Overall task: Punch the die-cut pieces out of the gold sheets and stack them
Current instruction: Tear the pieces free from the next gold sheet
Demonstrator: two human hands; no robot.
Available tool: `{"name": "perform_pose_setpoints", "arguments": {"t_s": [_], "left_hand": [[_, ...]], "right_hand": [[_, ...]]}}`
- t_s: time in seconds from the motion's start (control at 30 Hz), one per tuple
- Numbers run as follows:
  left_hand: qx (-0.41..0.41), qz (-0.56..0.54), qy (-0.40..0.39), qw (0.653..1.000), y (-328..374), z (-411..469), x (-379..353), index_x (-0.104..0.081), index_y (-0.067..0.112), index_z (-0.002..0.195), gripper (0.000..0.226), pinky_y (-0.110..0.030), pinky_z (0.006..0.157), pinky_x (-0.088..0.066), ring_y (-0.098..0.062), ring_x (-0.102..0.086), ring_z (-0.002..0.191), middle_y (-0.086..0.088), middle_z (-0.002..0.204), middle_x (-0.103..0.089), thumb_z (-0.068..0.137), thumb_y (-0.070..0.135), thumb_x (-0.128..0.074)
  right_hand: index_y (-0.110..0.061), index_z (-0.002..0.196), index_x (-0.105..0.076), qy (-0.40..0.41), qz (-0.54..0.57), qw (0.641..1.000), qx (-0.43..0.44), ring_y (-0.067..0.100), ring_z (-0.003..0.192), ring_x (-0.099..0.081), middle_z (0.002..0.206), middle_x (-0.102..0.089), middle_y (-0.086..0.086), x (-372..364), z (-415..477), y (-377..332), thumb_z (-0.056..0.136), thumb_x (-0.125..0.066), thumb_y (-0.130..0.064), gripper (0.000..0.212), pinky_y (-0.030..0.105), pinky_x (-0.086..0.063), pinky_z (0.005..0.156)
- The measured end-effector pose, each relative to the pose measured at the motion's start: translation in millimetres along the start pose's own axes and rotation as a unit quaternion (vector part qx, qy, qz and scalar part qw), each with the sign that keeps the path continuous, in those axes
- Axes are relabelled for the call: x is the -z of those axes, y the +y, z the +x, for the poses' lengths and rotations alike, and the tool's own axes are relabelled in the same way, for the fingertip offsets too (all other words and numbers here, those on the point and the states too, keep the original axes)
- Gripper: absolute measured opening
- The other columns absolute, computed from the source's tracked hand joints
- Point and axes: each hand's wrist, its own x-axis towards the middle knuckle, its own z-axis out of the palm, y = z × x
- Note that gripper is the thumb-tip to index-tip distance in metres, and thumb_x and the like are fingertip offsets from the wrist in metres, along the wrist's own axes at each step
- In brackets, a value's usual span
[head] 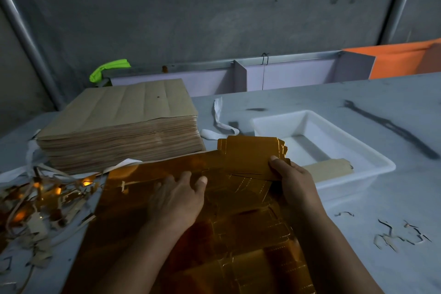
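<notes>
A large gold sheet (133, 188) with die-cut lines lies on the grey table in front of me. My left hand (176, 200) presses flat on its middle, fingers spread. My right hand (293, 179) pinches a gold die-cut piece (250, 153) at the sheet's far right corner, thumb on top; the piece is lifted and partly separated from the sheet. A tall stack of brown-backed sheets (124, 126) stands at the back left.
A white plastic tray (343, 136) with a brown card strip (329, 169) in it sits to the right. Gold and brown offcuts (40, 200) pile at the left. Small scraps (401, 236) lie at the right. A dark tool (391, 129) lies far right.
</notes>
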Motion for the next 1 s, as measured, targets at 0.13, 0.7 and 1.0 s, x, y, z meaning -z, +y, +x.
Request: {"name": "perform_pose_setpoints", "arguments": {"t_s": [0.13,0.7,1.0], "left_hand": [[-0.058,-0.132,-0.002,0.99,6.4,-2.6,10.7,-0.04,0.034,0.142,0.053,-0.027,0.079,-0.044,-0.01,-0.049,0.105,0.004,0.122,-0.046,0.098,0.061,-0.029],[0.07,-0.697,-0.144,0.699,11.3,-6.8,12.8,-0.058,0.022,0.119,0.039,-0.03,0.049,-0.056,-0.026,-0.074,0.073,-0.02,0.107,-0.069,0.095,-0.003,-0.041],[0.071,-0.679,-0.206,0.701,-2.1,0.5,16.7,-0.063,0.039,0.115,0.045,-0.032,0.049,-0.055,-0.029,-0.074,0.082,-0.009,0.111,-0.07,0.079,0.063,-0.055]], "right_hand": [[-0.01,0.104,-0.065,-0.009,-0.003,1.0,-0.007,0.035,0.081,-0.074,0.088,-0.076,0.014,-5.7,-3.4,0.2,0.097,-0.061,-0.032,0.023,0.05,-0.06,0.077],[-0.005,0.11,-0.057,-0.148,-0.084,0.98,-0.1,0.019,0.05,-0.061,0.065,-0.067,0.012,-6.9,-6.0,1.1,0.098,-0.058,-0.034,0.032,0.026,-0.048,0.042],[-0.004,0.118,-0.057,-0.23,-0.148,0.954,-0.12,0.022,0.05,-0.055,0.073,-0.067,0.016,-2.1,-5.3,-1.2,0.096,-0.059,-0.038,0.04,0.026,-0.047,0.045]]}}
